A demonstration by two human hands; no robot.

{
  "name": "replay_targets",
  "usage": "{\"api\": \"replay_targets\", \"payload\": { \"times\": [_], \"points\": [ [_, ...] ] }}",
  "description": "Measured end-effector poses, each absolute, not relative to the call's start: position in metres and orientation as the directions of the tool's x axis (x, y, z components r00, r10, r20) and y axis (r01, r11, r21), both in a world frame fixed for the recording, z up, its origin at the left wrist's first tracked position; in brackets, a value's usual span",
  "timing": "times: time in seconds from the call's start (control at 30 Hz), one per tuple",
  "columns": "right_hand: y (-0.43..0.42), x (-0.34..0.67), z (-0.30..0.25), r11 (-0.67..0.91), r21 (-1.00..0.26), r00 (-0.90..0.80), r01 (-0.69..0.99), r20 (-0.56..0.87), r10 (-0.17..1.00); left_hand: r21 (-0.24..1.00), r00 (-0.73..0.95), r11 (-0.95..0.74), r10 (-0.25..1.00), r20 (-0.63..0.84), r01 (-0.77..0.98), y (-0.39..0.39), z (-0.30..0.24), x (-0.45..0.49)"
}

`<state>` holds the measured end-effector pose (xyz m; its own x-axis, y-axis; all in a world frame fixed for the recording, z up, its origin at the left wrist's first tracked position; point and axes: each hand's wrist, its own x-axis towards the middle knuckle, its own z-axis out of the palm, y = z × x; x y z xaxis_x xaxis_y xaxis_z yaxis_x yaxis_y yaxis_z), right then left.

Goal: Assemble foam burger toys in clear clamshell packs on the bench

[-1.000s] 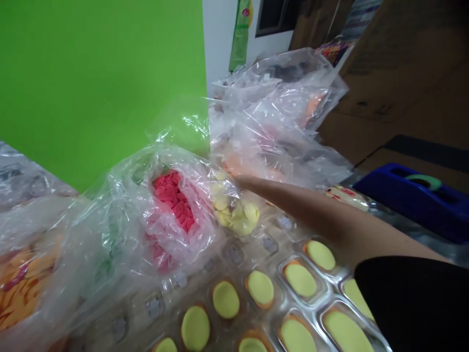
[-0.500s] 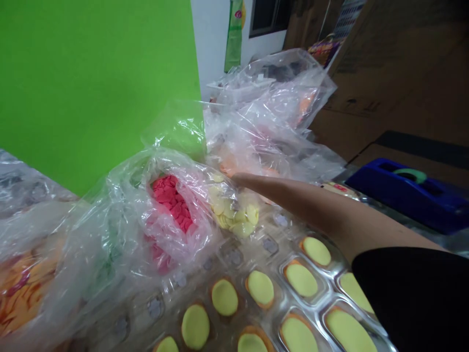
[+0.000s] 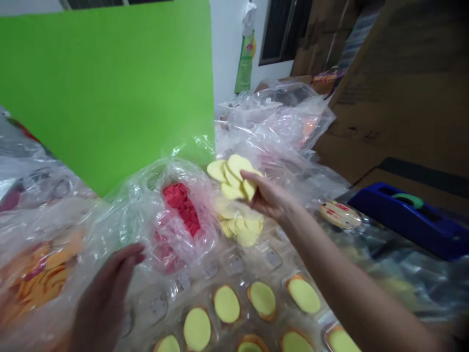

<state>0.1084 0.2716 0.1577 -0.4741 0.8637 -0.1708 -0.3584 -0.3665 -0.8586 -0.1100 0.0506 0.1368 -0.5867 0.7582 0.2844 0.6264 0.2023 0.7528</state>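
Observation:
My right hand (image 3: 269, 198) is raised above an open plastic bag and is closed on a fanned bunch of pale yellow discs (image 3: 231, 175). More yellow discs (image 3: 242, 229) lie in the bag just below it. My left hand (image 3: 104, 298) hovers low at the left with its fingers stretched out, close to the clear bag of red discs (image 3: 181, 210). In front of me lies a clear blister tray (image 3: 234, 266) whose near pockets hold yellow-green ovals (image 3: 226, 303), while the far pockets show only small grey inserts.
A green board (image 3: 110, 88) stands behind the bags. An orange-filled bag (image 3: 40, 274) lies at the left, and more crumpled clear bags (image 3: 278, 127) at the back. A blue tape dispenser (image 3: 406, 215) sits at the right near a round printed sticker (image 3: 340, 214). Cardboard boxes (image 3: 403, 73) stand beyond.
My right hand has come up out of the bag with a bunch of yellow discs. My left hand has come into view at the lower left. The view has tilted up slightly.

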Motion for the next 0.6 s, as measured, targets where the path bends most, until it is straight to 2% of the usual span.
{"api": "replay_targets", "payload": {
  "times": [0.1, 0.2, 0.23, 0.3, 0.43, 0.53, 0.6],
  "points": [
    [0.202, 0.094, 0.143, -0.501, -0.757, -0.611, -0.419, -0.173, 0.773, 0.9, -0.514, 0.045, 0.833, 0.205, 0.433, 0.074, 0.144, -0.085],
    [0.152, 0.079, 0.128, -0.665, -0.607, -0.731, -0.435, -0.192, 0.654, 0.976, -0.354, 0.056, 0.935, 0.022, 0.209, 0.08, 0.149, -0.07],
    [0.141, 0.074, 0.123, -0.701, -0.575, -0.752, -0.421, -0.21, 0.624, 0.986, -0.352, 0.071, 0.936, -0.013, 0.153, 0.076, 0.148, -0.069],
    [0.125, 0.063, 0.113, -0.762, -0.513, -0.773, -0.395, -0.263, 0.578, 0.997, -0.454, 0.05, 0.891, -0.016, 0.063, 0.061, 0.142, -0.072],
    [0.101, 0.042, 0.089, -0.875, -0.378, -0.8, -0.304, -0.397, 0.45, 0.997, -0.749, -0.034, 0.662, -0.027, -0.066, 0.004, 0.115, -0.115],
    [0.081, 0.033, 0.071, -0.916, -0.339, -0.796, -0.216, -0.482, 0.366, 0.998, -0.95, 0.055, 0.311, -0.023, -0.006, -0.073, 0.094, -0.177],
    [0.07, 0.029, 0.061, -0.932, -0.324, -0.794, -0.161, -0.518, 0.317, 0.988, -0.997, 0.151, 0.073, 0.01, 0.021, -0.14, 0.086, -0.215]
  ]
}}
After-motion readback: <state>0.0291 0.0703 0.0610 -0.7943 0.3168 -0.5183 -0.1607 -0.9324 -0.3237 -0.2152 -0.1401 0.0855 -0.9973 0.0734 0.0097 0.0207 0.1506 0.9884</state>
